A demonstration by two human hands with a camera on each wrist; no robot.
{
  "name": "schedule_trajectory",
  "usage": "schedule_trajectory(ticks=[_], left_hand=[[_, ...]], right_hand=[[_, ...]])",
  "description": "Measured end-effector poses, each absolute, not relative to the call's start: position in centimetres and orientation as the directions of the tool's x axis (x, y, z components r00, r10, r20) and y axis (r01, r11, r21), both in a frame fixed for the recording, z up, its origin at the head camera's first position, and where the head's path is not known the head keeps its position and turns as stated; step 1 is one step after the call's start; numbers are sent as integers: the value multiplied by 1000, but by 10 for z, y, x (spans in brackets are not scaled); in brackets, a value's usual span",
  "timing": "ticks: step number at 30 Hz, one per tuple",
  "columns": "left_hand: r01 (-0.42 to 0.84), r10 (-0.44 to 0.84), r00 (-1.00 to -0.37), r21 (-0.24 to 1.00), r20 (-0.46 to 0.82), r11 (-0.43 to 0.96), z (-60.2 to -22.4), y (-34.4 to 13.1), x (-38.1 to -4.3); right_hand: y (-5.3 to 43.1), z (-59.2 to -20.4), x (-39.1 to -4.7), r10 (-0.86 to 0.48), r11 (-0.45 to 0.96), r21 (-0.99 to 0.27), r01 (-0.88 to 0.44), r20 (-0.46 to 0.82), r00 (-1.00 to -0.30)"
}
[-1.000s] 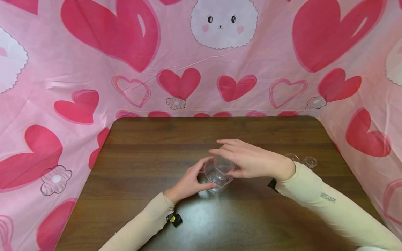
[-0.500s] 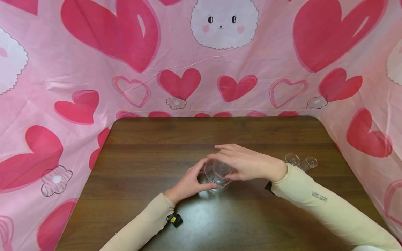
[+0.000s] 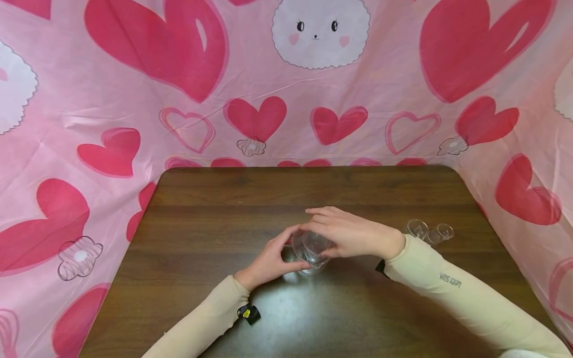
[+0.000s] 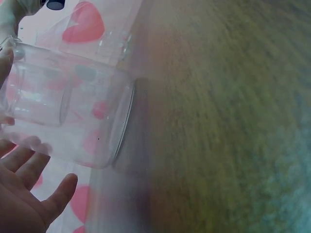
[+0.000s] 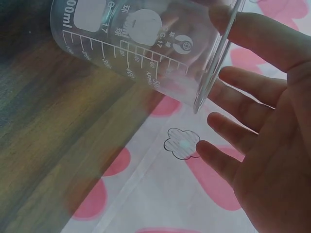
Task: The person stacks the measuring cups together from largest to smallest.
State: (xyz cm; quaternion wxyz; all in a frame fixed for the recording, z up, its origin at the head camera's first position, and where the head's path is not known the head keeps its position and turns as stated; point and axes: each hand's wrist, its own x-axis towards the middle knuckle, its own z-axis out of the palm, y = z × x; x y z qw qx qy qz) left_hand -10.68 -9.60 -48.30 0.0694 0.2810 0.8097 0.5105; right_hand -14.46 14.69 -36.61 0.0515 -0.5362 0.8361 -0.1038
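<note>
A large clear glass beaker [image 3: 309, 271] stands on the wooden table in the head view, with white graduations along its wall [image 5: 92, 46] in the right wrist view. My left hand [image 3: 267, 261] holds it from the left, thumb and forefinger curved about its upper part. Inside its upper part sits a smaller clear beaker [image 3: 317, 243], its base above the large one's bottom in the left wrist view. My right hand [image 3: 351, 236] pinches the small beaker near the rim between thumb and forefinger; the other fingers [image 5: 233, 131] extend free.
Two smaller glass beakers rest on the table [image 3: 201, 219] beyond my right forearm: one [image 3: 417, 228] upright-looking, another [image 3: 442, 232] close beside it. A pink heart-print cloth [image 3: 250, 64] hangs behind and along both sides of the table.
My right hand has come down and slightly left, lowering the small beaker into the large one. The left hand keeps its hold in place. More of the two far beakers shows.
</note>
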Motion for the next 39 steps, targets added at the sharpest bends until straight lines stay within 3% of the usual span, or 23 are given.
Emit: schedule_trajectory(ticks=[12, 27, 39], left_hand=[[365, 530, -832, 880, 163, 303, -482, -96, -108], [359, 520, -840, 876, 153, 323, -482, -95, -108], [355, 523, -840, 877, 146, 324, -480, -95, -108]], right_hand=[[144, -365, -146, -910, 410, -183, -894, -11, -415], [137, -362, -143, -932, 363, -15, -931, -1, -363], [133, -359, -146, -921, 389, -50, -920, -26, -388]])
